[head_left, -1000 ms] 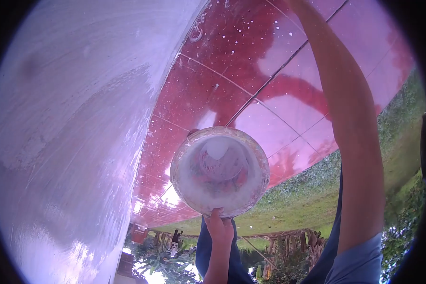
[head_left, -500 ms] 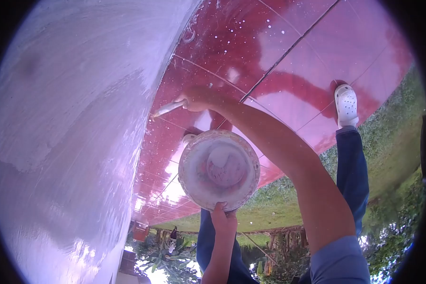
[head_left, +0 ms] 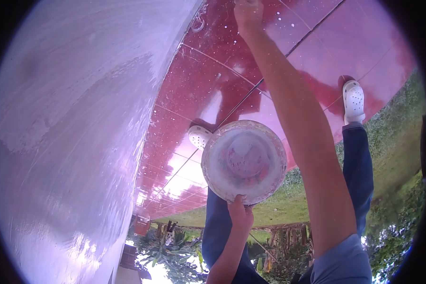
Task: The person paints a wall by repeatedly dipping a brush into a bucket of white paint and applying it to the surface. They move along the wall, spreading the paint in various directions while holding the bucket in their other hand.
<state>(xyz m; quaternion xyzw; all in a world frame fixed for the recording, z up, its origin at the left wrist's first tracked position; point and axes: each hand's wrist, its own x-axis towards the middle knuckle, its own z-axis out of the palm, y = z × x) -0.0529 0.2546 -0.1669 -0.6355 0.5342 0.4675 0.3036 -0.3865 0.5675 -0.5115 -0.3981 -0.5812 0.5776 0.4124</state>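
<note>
My left hand [head_left: 241, 214] grips the near rim of a round, whitish bowl [head_left: 279, 156], with the thumb over the edge. White and pinkish residue coats the inside of the bowl. At the top edge of the view is my right hand [head_left: 249, 13], partly cut off, its fingers curled; what they hold is out of view. On the left rises a pale wall [head_left: 71, 118] with a streaky, wet-looking surface. Under my right hand lies the glossy red tiled floor [head_left: 189, 90], spotted with white drops.
My feet are in white clogs, the left one [head_left: 199, 137] beside the bowl and the right one [head_left: 353, 100] near the floor's edge. Grass [head_left: 288, 196] borders the tiles. Plants [head_left: 175, 251] and a reddish pot [head_left: 141, 226] show at the bottom.
My right hand has moved up from beside the wall to the top edge, and its light-coloured tool has left the view. The bowl and my left hand have shifted right and slightly up.
</note>
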